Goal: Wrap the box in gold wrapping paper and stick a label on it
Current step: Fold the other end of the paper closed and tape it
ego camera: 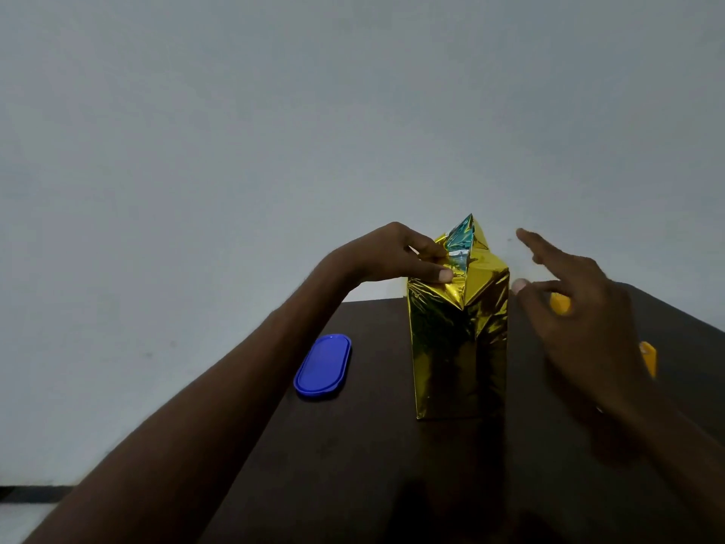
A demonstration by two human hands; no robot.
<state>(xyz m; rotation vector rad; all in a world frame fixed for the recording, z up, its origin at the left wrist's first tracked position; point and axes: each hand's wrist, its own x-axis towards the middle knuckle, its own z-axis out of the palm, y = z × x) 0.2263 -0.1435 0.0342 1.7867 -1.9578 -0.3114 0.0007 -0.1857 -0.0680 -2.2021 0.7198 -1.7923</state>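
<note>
One box [459,347] in gold wrapping paper [484,272] stands upright at the table's [372,445] centre, long axis vertical, its loose paper peak pointing to 12 o'clock. At 9 o'clock of that peak the left hand [396,255] pinches the folded flap between thumb and curled fingers. At 3 o'clock the right hand [576,304] hovers clear of the box, fingers spread and holding nothing.

Both forearms are showing bare up to the frame's edge, the left hand [396,255] and right hand [580,308] wearing no gloves.
</note>
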